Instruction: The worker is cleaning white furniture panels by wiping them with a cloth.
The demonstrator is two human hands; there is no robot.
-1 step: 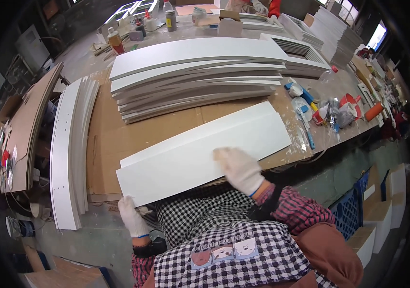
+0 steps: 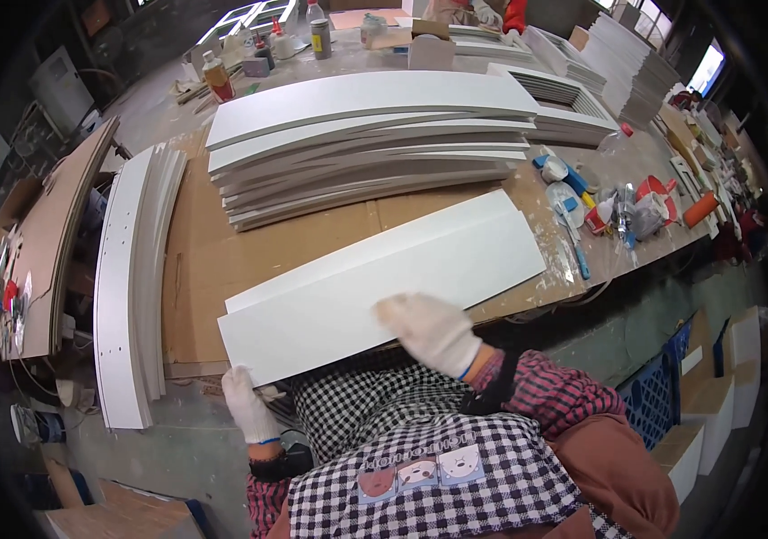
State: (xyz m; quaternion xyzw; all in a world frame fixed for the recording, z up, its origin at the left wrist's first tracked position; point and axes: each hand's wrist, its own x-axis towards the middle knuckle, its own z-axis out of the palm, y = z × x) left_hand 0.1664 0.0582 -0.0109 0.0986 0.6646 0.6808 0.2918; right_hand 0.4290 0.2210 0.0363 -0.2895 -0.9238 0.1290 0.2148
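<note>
A long white panel (image 2: pixel 384 287) lies in front of me, slanting up to the right, over another white piece whose far edge shows. My left hand (image 2: pixel 247 404), in a white knit glove, grips its near left corner, with the fingers partly hidden. Over the panel's near edge, right of the middle, is my right hand (image 2: pixel 433 332), gloved and slightly blurred. Its fingers are drawn together on the panel's face; a tan patch shows at their tips, and whatever they hold is not clear.
Brown cardboard (image 2: pixel 195 278) covers the bench under a stack of white panels (image 2: pixel 366 135). More panels (image 2: pixel 123 287) stand at the left. Brushes (image 2: pixel 573 234) and red cups (image 2: pixel 653 193) sit at the right. Bottles (image 2: pixel 216 76) and another person's gloved hand (image 2: pixel 487 13) are at the back.
My right hand has slid a little to the left and nearer me across the white panel. My left hand and the panel have stayed in place.
</note>
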